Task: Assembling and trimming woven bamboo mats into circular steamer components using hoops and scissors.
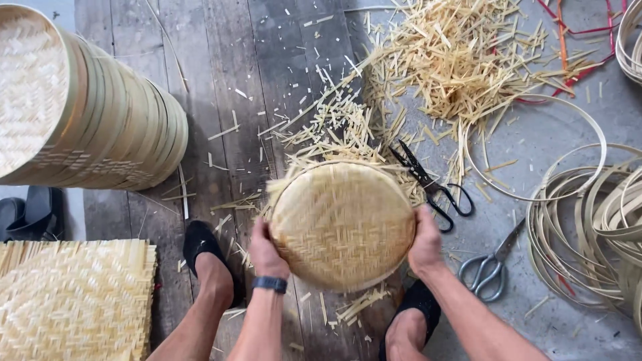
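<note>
Workshop floor of dark planks, littered with bamboo offcuts.
Round woven tray, blurred, sits between the knees, left hand and right hand curled shut on its rim; protruding strip ends may prick fingers, and black shears lie just beside the right hand.

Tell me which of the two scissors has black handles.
The black-handled scissors beside the woven tray, near the right hand. The other scissors are bare grey metal.

woven bamboo tray matt | plank floor rough wood | shears metal
</note>
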